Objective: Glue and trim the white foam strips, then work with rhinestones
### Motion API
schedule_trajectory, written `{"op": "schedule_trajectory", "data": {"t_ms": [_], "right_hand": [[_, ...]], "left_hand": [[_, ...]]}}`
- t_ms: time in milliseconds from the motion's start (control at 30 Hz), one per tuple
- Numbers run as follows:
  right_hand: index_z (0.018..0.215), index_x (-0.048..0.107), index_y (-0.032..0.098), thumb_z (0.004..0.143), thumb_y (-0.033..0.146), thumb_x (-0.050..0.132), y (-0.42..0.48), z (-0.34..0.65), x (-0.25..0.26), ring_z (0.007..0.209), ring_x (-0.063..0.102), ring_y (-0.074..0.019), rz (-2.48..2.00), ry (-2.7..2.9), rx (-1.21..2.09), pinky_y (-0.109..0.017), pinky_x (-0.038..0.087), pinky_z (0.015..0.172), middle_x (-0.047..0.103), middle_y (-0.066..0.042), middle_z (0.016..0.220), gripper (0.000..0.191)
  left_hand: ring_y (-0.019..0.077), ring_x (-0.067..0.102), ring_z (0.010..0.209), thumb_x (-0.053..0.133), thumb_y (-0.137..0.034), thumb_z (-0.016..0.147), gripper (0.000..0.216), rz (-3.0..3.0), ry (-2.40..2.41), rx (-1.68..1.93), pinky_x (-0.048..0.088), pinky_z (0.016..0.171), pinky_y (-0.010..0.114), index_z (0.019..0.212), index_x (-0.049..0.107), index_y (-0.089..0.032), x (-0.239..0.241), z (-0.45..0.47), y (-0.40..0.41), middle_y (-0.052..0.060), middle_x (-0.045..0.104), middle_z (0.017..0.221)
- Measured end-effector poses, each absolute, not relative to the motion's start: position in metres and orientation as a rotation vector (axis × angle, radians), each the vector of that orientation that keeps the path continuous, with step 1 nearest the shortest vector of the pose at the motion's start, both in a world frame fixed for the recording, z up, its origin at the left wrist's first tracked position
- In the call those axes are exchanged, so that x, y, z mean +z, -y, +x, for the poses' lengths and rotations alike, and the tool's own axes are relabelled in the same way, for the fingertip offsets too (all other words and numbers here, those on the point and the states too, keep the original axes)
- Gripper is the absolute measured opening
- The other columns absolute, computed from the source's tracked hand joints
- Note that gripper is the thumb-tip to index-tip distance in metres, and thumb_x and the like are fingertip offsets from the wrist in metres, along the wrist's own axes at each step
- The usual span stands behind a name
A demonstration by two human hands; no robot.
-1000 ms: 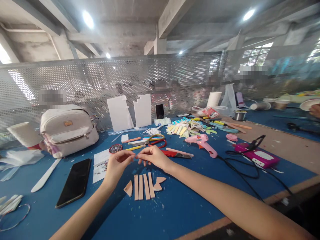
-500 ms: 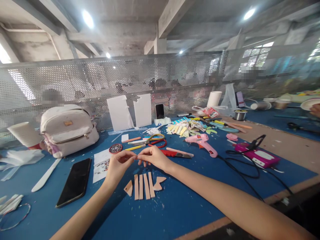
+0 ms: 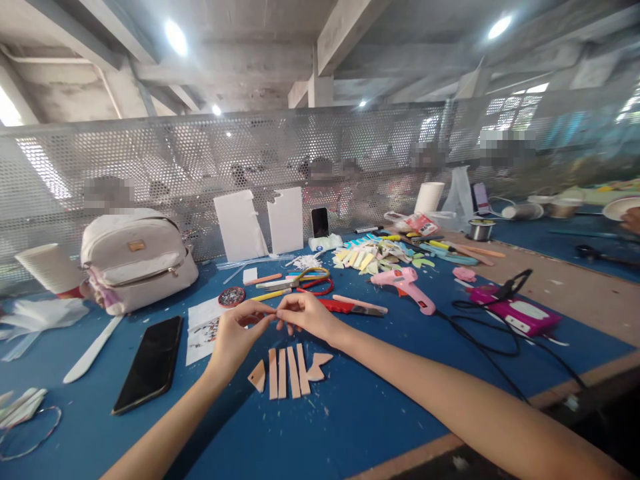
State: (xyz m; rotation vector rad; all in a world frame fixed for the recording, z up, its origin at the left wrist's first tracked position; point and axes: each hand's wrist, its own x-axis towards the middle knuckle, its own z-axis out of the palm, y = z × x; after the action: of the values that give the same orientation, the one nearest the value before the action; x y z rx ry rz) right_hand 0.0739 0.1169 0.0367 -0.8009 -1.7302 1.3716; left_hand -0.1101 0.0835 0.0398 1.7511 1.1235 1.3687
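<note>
A person works bare-handed at a blue bench (image 3: 360,420), the left hand (image 3: 234,328) and right hand (image 3: 313,316) meeting at the tips just above the surface. The fingers of each hand are drawn into a narrow pinch; whatever may be between them is too small to make out, and whether they hold anything cannot be told. On the bench just below the hands, toward the person, lie four peach-coloured strips (image 3: 282,375) in a loose row, flanked by a pointed scrap (image 3: 257,377) on the left and a notched scrap (image 3: 316,371) on the right. Beside the left wrist is a printed sheet (image 3: 197,330), a round red-rimmed container (image 3: 231,297) at its upper edge; a black phone (image 3: 149,365) lies farther left. Beyond the hands rest a yellow stick (image 3: 271,295), scissors (image 3: 281,285) and, near the right hand, a red cutter (image 3: 343,307). A pink glue gun (image 3: 404,279) lies to the right, not far from a magenta box (image 3: 525,317) tangled in black cord. Behind it all, a pale backpack (image 3: 137,267), a heap of cut scraps (image 3: 370,257) and two upright white boards (image 3: 240,227) stand before a perforated metal screen (image 3: 195,150).
</note>
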Motion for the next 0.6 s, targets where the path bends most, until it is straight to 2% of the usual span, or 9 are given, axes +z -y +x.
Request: {"op": "schedule_trajectory", "data": {"t_ms": [133,433,600], "right_hand": [[0.076,0.064,0.016,0.079,0.041,0.07,-0.1162,0.0731,0.0364,0.049,0.056,-0.0095,-0.802,1.718,1.391,-0.019,0.037,0.046,0.07,-0.002,0.067,0.026],[0.083,0.072,0.015,0.08,0.051,0.071,-0.1157,0.0744,0.038,0.052,0.057,-0.0095,-0.775,1.749,1.412,-0.02,0.038,0.048,0.073,-0.005,0.075,0.036],[0.092,0.072,0.015,0.086,0.059,0.062,-0.1173,0.0752,0.0387,0.056,0.061,-0.0105,-0.757,1.732,1.426,-0.019,0.038,0.047,0.074,-0.006,0.083,0.045]], "left_hand": [[0.0213,0.07,0.079,0.076,-0.032,0.074,0.013,1.673,-1.128,1.39,0.056,0.072,0.029,0.08,0.078,-0.021,0.0405,-0.1088,-0.0828,0.006,0.076,0.085],[0.0214,0.071,0.072,0.076,-0.033,0.071,0.014,1.539,-1.15,1.442,0.056,0.069,0.03,0.071,0.076,-0.019,0.0456,-0.1089,-0.0819,0.007,0.076,0.077],[0.0249,0.068,0.092,0.077,-0.036,0.07,0.016,1.575,-1.168,1.467,0.055,0.072,0.03,0.068,0.076,-0.02,0.0425,-0.1107,-0.0859,0.009,0.073,0.092]]}}
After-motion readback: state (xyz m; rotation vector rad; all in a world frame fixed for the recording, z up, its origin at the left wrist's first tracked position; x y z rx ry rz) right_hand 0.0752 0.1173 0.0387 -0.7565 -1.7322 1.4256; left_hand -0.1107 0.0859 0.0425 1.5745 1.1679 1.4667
